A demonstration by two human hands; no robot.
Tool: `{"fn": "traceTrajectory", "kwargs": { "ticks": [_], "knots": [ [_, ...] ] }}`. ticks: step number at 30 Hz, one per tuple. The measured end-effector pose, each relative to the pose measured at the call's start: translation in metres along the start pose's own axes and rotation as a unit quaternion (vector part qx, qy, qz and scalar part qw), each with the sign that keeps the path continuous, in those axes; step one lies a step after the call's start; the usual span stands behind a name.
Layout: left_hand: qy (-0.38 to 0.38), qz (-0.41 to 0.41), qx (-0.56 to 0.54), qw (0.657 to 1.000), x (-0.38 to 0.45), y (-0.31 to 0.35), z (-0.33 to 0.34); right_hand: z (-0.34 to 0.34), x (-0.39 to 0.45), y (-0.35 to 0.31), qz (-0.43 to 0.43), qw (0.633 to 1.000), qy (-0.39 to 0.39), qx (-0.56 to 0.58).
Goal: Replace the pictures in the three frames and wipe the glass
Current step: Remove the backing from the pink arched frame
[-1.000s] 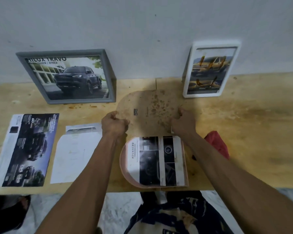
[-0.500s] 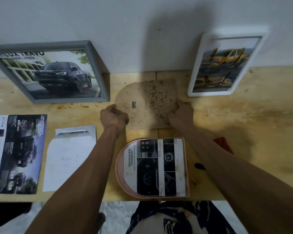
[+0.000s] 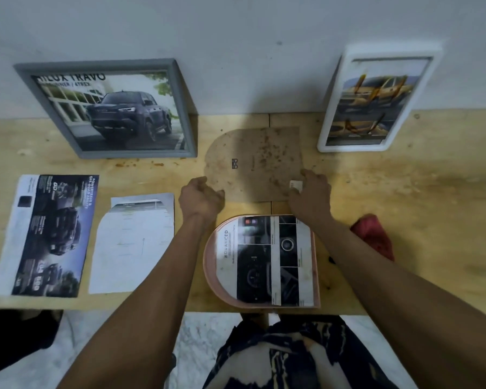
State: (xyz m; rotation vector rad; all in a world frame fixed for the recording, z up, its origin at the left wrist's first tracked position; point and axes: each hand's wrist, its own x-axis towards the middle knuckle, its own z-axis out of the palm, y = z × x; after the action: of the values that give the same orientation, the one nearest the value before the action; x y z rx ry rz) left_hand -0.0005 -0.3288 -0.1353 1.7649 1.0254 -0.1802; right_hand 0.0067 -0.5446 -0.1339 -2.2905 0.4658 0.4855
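Right between both hands lies the backing board (image 3: 254, 164), a brown, stained sheet with 1 rounded side, flat on the wooden table (image 3: 404, 197). The left hand (image 3: 199, 196) sits at its near-left edge with fingers curled under the rim; whether they truly grip it I cannot tell. The right hand (image 3: 310, 193) rests on the near-right corner, fingers curled over the edge beside a small white tab, seemingly holding the board.

Compared with half a second ago, the board lies in the same spot and both hands have slid slightly toward the person along its near edge; the view has also shifted, so the red cloth (image 3: 375, 237) shows more fully at the right forearm.

Counted: 3 frames. The grey frame (image 3: 107, 108) with a dark truck picture leans on the wall at left, the white frame (image 3: 376, 99) with a yellow picture leans at right, and the pink arched frame (image 3: 264, 261) lies face down near the table's front edge with a printed picture on top. 2 loose sheets lie at left: a dark brochure page (image 3: 48, 235) and a pale arched sheet (image 3: 132, 244) just beside it. 1 cloth, 1 board.
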Motion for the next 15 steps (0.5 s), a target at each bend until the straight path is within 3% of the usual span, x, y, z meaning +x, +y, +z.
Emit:
{"fn": "traceTrajectory", "kwargs": {
  "ticks": [9, 15],
  "knots": [
    [-0.030, 0.082, 0.132, 0.987, -0.070, -0.080, -0.035, 0.023, -0.088, 0.045, -0.049, 0.997, 0.055, 0.003],
    [-0.043, 0.121, 0.245, 0.961, -0.101, -0.123, -0.041, 0.044, -0.141, 0.074, -0.048, 0.998, 0.034, -0.021]
  ]
}}
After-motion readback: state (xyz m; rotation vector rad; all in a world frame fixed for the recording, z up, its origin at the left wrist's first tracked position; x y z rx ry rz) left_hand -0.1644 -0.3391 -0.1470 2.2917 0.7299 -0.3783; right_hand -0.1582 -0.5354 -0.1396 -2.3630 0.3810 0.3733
